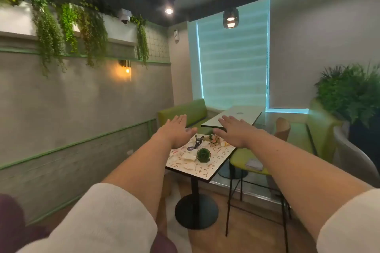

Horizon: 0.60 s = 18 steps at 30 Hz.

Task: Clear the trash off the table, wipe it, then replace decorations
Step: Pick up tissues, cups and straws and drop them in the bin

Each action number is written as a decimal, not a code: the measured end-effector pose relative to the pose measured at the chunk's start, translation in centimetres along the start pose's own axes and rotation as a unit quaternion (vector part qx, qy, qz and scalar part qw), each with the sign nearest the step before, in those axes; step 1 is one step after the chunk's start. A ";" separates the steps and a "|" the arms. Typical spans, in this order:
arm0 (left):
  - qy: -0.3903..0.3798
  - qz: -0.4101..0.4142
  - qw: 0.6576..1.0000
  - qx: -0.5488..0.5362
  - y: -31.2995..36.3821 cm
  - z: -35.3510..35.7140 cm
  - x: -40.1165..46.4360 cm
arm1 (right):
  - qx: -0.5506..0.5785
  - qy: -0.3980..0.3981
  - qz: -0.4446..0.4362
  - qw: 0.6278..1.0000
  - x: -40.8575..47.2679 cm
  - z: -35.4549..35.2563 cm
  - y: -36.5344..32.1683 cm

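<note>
The trash is a scatter of crumpled white paper [188,156] on the small speckled table [207,170], lying below and just in front of the left hand [178,130], with more scraps trailing toward the table's near edge. It looks light, soft and easily crushed, so it should gather by scooping or pinching several pieces at once; the risk is that loose bits slide on the smooth top or drop off the rim rather than that anything breaks. Between the two hands and a little below them sits a green faceted terrarium [203,155], probably glass or wire-framed, so stiff and fragile; I would take it from the sides low down with the whole hand and set it aside first. Further away from the wrists, under the right hand's [234,130] thumb side, stand a small floral ornament [214,139] and a dark stand-like piece [198,142], both too small to make out well; they seem light and tippable. Both hands are stretched forward with palms down, fingers straight and together, holding nothing and well above the tabletop. Beyond the fingertips is a second table with a closed laptop [238,113], and to the right of the right forearm a green stool [246,160].
</note>
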<state>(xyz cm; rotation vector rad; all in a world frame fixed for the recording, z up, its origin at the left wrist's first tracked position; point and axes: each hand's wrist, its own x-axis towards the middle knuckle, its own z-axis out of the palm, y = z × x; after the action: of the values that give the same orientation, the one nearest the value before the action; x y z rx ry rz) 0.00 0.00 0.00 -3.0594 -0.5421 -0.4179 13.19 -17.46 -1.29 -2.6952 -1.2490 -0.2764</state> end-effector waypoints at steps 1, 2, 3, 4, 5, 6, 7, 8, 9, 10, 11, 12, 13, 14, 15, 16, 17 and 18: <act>-0.004 -0.001 1.000 0.001 0.2 0.4 0.0 | -0.007 -0.003 0.000 1.000 0.0 0.4 0.1; -0.010 -0.001 1.000 -0.002 0.3 0.7 0.1 | -0.011 -0.009 0.001 1.000 0.0 0.7 0.3; -0.015 -0.005 1.000 -0.001 0.3 1.2 0.2 | -0.014 -0.012 0.003 1.000 0.1 1.3 0.5; -0.019 -0.006 1.000 -0.001 0.2 1.5 0.3 | -0.012 -0.017 0.005 1.000 0.1 1.8 0.7; -0.025 -0.006 1.000 -0.002 0.2 2.2 0.5 | -0.007 -0.021 0.005 1.000 0.4 2.6 0.9; -0.030 -0.007 1.000 -0.003 0.1 2.8 0.7 | -0.005 -0.024 0.006 1.000 0.6 3.3 1.0; -0.032 -0.009 0.999 -0.008 -0.1 3.3 1.0 | 0.001 -0.028 0.004 1.000 1.0 4.0 1.2; -0.035 -0.012 0.999 -0.010 -0.4 4.1 1.4 | 0.003 -0.034 0.004 0.999 1.5 4.9 1.3; -0.030 -0.012 0.999 -0.016 -0.6 4.5 1.6 | 0.005 -0.035 0.004 0.999 1.7 5.4 1.4; -0.029 -0.010 0.999 -0.025 -0.9 5.3 2.0 | 0.005 -0.039 0.004 0.999 2.2 6.3 1.6; -0.026 -0.008 0.999 -0.033 -1.1 6.0 2.5 | 0.004 -0.043 0.003 0.999 2.6 7.1 1.7; -0.028 -0.006 0.999 -0.038 -1.4 6.8 3.1 | 0.002 -0.048 0.002 0.999 3.1 7.8 1.8; -0.033 -0.005 0.999 -0.041 -1.7 7.8 3.9 | 0.003 -0.054 0.001 0.999 3.9 8.6 2.0; -0.036 -0.005 0.998 -0.043 -2.0 8.6 4.6 | 0.005 -0.056 0.002 0.998 4.6 9.3 2.3; -0.041 -0.006 0.998 -0.045 -2.5 9.6 5.7 | 0.007 -0.060 0.004 0.998 5.6 10.2 2.5; -0.046 -0.007 0.998 -0.049 -3.0 10.3 6.7 | 0.008 -0.064 0.007 0.998 6.4 11.0 2.8; -0.046 -0.009 0.997 -0.056 -3.5 11.2 7.9 | 0.009 -0.069 0.009 0.998 7.7 11.9 3.1; -0.044 -0.012 0.997 -0.062 -4.1 11.9 9.0 | 0.011 -0.074 0.009 0.997 8.6 12.7 3.3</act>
<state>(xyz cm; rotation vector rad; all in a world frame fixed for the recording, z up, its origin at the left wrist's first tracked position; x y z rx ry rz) 9.84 7.49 -9.34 -3.2061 -0.5773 -0.3306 22.50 -10.43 -11.77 -2.7513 -1.2564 -0.0611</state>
